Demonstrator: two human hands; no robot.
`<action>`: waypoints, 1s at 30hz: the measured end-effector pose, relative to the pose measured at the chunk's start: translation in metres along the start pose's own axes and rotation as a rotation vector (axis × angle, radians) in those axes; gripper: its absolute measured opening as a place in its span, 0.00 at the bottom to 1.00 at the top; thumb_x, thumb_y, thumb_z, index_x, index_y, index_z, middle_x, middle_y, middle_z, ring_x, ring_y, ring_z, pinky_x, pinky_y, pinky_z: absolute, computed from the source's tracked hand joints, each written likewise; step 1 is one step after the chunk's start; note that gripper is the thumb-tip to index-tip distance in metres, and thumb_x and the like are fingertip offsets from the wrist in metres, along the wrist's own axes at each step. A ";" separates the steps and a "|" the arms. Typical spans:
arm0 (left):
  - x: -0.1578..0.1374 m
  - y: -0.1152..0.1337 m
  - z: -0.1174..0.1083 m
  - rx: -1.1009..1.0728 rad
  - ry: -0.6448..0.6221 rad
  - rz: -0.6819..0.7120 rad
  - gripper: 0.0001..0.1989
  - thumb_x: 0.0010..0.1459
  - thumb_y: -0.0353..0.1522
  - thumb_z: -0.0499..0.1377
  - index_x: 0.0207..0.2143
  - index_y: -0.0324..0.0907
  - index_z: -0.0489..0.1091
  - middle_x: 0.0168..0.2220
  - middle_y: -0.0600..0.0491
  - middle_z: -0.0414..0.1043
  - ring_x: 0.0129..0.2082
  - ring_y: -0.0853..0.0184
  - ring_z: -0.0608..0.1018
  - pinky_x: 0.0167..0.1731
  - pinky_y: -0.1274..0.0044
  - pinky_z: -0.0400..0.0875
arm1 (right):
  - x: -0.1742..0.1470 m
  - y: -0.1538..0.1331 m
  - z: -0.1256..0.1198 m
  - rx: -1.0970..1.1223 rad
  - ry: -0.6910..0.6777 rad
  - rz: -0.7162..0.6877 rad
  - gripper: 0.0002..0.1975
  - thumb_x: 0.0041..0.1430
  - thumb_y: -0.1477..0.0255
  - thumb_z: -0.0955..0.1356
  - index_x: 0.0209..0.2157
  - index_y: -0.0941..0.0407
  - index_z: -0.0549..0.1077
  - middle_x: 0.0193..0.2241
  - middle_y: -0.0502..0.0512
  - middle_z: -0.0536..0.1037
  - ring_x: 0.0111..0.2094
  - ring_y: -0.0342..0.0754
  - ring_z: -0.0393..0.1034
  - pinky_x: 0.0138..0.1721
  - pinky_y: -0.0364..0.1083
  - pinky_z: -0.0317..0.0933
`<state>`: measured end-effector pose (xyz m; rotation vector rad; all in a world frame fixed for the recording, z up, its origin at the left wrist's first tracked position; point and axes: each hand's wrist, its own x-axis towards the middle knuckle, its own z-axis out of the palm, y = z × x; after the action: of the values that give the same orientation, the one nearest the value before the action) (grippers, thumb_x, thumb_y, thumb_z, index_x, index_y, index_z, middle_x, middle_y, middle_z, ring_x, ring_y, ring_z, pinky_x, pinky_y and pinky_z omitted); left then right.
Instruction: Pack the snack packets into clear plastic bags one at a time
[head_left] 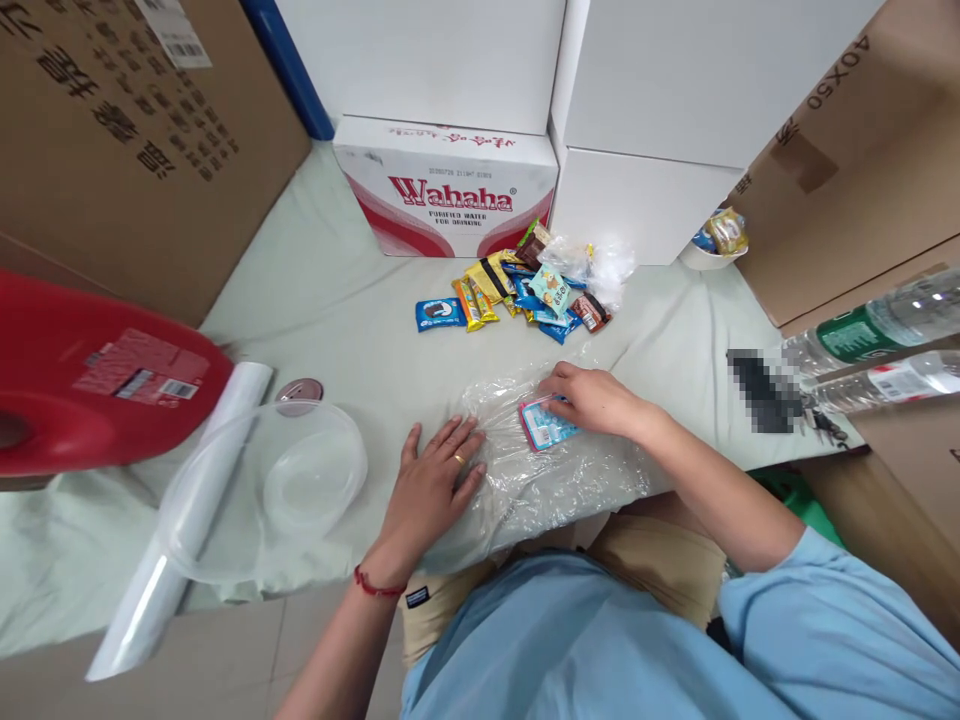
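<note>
A sheet of clear plastic film (517,490) lies wrinkled at the table's front edge. On it sits a small blue and pink snack packet (546,428) with a barcode. My right hand (596,400) has its fingers curled over the packet's upper right part, gripping it. My left hand (435,480) lies flat with fingers spread, its fingertips at the film's left edge. Beyond the film is a pile of small wrapped snacks (553,290) in yellow, blue, green and brown wrappers, with a crumpled clear plastic bag (611,270) beside it.
Leftward are a clear plastic lid (360,470), a white roll (142,600), a round brownish object (300,392) and a red jug (97,380). A Wahaha carton (457,200) stands behind. At right are a snack bowl (712,256) and plastic bottles (885,330).
</note>
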<state>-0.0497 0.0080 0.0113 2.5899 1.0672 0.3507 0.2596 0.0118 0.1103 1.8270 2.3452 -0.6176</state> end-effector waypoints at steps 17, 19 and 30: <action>0.002 0.006 0.000 0.017 0.024 -0.057 0.27 0.71 0.39 0.52 0.71 0.48 0.62 0.71 0.46 0.64 0.71 0.52 0.66 0.72 0.45 0.44 | -0.010 0.000 0.013 -0.155 -0.076 -0.114 0.29 0.62 0.68 0.75 0.63 0.55 0.69 0.57 0.64 0.74 0.55 0.61 0.71 0.50 0.52 0.65; 0.002 0.006 0.000 0.018 0.019 -0.059 0.27 0.72 0.40 0.52 0.70 0.48 0.63 0.71 0.46 0.64 0.72 0.52 0.66 0.72 0.45 0.44 | -0.011 0.001 0.013 -0.137 -0.089 -0.093 0.29 0.62 0.68 0.74 0.63 0.54 0.69 0.57 0.64 0.74 0.53 0.59 0.73 0.48 0.50 0.65; 0.001 0.006 0.000 0.029 0.012 -0.063 0.27 0.72 0.40 0.51 0.70 0.48 0.63 0.71 0.47 0.64 0.72 0.53 0.66 0.73 0.45 0.43 | -0.032 0.000 0.002 -0.019 -0.055 -0.078 0.31 0.61 0.63 0.75 0.63 0.54 0.68 0.56 0.62 0.74 0.51 0.59 0.74 0.44 0.49 0.65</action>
<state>-0.0448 0.0051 0.0133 2.5751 1.1636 0.3384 0.2683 -0.0174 0.1188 1.6955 2.3876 -0.6434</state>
